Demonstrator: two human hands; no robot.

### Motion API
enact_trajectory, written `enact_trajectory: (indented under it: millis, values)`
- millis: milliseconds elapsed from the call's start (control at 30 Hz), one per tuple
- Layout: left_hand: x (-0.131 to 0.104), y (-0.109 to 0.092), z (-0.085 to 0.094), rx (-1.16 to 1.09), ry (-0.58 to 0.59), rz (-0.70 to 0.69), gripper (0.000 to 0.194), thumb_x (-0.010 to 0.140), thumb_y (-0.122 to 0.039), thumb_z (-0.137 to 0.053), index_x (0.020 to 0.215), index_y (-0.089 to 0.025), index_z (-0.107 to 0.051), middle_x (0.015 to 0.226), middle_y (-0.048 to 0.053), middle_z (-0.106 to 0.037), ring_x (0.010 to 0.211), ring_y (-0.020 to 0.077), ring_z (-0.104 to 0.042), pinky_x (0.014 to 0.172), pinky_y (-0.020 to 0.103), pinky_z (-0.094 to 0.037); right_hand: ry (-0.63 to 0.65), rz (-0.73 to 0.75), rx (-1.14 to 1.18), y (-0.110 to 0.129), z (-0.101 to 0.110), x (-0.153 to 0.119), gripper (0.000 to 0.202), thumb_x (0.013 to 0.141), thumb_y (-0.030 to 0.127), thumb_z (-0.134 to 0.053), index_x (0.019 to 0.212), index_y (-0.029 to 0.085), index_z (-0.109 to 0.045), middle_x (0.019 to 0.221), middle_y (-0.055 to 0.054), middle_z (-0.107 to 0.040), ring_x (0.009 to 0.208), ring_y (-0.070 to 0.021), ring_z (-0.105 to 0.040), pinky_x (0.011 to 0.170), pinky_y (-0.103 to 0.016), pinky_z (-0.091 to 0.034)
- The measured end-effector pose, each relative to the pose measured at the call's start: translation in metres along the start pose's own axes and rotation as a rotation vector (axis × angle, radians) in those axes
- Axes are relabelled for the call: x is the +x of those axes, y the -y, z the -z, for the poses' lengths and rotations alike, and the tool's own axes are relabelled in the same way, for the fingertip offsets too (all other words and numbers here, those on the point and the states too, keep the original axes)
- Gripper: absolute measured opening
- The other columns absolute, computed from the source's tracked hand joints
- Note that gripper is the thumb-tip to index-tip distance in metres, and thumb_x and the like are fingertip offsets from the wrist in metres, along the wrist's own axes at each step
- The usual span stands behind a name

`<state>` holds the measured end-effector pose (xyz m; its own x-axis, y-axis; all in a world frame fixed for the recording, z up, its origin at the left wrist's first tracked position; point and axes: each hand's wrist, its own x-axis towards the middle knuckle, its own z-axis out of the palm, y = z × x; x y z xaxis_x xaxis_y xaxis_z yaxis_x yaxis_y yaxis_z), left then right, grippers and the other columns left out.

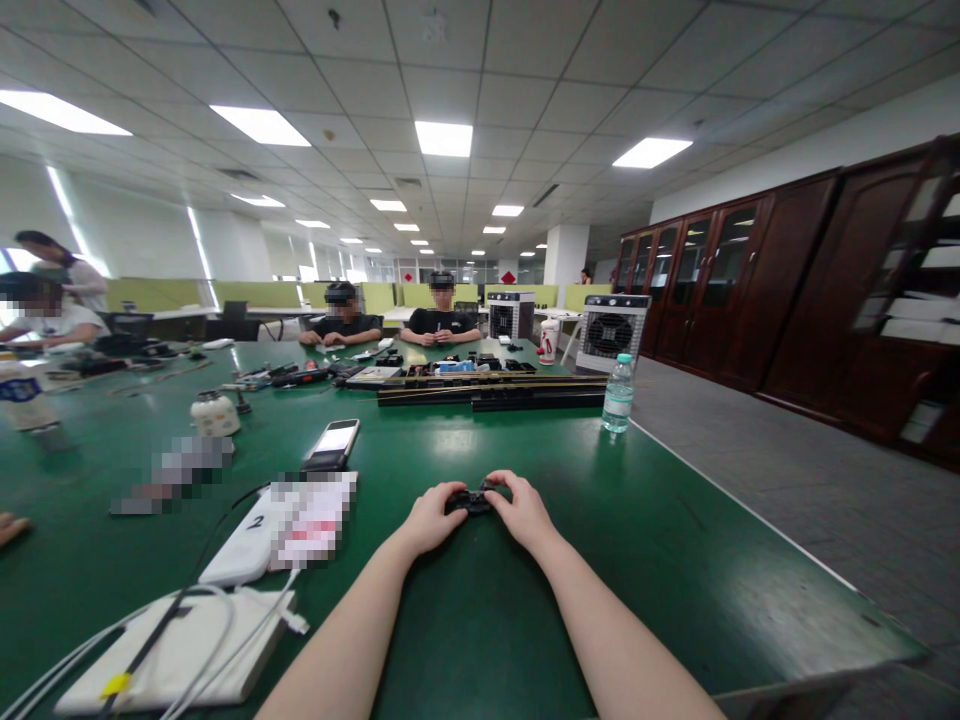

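Stretching lengthwise left to right, the black part (pixel 474 501) (both ends pinched) spans the hands (pixel 435 517) (pixel 524 512)

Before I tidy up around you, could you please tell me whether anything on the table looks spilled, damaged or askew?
Nothing looks spilled or damaged. Slightly untidy, at the near left, white cables loop loosely across a flat white box. The bottle at the right stands upright.

Dark part (pixel 475 501), fine details unclear
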<state>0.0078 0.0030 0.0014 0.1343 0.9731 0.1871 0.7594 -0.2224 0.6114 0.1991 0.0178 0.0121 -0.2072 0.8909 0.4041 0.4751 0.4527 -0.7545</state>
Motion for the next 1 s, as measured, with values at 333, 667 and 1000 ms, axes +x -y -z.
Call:
enact_trajectory:
  millis: [333, 667, 1000]
  values:
    - [-0.0006, -0.0017, 0.0008, -0.006, -0.004, 0.005, 0.045, 0.076, -0.022, -0.06, 0.121, -0.019, -0.058, 0.122, 0.007, -0.064, 0.113, 0.0241, -0.058, 0.101, 0.034, -0.043, -0.06, -0.016, 0.113, -0.0029, -0.0021, 0.0015, 0.019, 0.076, 0.025, -0.058, 0.094, 0.022, -0.063, 0.097, -0.005, -0.07, 0.097, -0.0215, -0.065, 0.092, -0.039, -0.047]
    - [-0.0004, 0.0005, 0.0, -0.015, -0.006, -0.008, 0.045, 0.077, -0.024, -0.061, 0.121, -0.021, -0.058, 0.122, 0.007, -0.064, 0.114, 0.0236, -0.058, 0.1, 0.033, -0.044, -0.101, -0.045, 0.179, -0.005, -0.0017, 0.0037, 0.02, 0.075, 0.032, -0.058, 0.092, 0.022, -0.062, 0.094, -0.005, -0.071, 0.092, -0.0214, -0.066, 0.089, -0.039, -0.049]
    - [-0.0015, -0.0029, 0.0018, -0.006, 0.007, 0.007, 0.045, 0.077, -0.023, -0.06, 0.122, -0.019, -0.057, 0.125, 0.008, -0.063, 0.116, 0.0243, -0.057, 0.102, 0.034, -0.042, -0.129, -0.082, 0.166, -0.0039, -0.0002, 0.0037, 0.029, 0.075, 0.034, -0.058, 0.1, 0.022, -0.066, 0.097, -0.006, -0.072, 0.095, -0.0223, -0.066, 0.087, -0.039, -0.05]
